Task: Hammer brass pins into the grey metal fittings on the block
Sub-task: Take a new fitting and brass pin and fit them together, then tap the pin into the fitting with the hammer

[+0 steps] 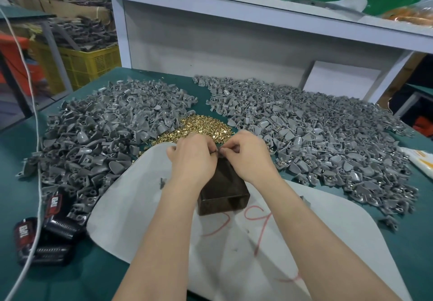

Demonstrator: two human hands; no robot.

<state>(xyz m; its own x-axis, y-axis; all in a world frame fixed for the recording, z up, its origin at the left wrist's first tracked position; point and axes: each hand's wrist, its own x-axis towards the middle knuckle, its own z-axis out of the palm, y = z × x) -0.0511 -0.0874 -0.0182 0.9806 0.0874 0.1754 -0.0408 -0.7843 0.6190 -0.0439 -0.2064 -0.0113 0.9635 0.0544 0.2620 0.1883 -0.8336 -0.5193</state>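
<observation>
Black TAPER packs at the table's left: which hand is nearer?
Left. The left hand pinches a small grey piece over the block, right of the packs; the right hand pinches it too, farther right.

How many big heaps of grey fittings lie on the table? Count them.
2: left heap and right heap, either side of the brass pins. Stray fittings lie apart.

Small assembly workshop, heaped grey fittings (98, 136), brass pins (201, 127), yellow parts crate (91, 64)

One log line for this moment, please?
left hand + right hand: pinch grey fitting atop block | brass pins: piled behind block
</observation>
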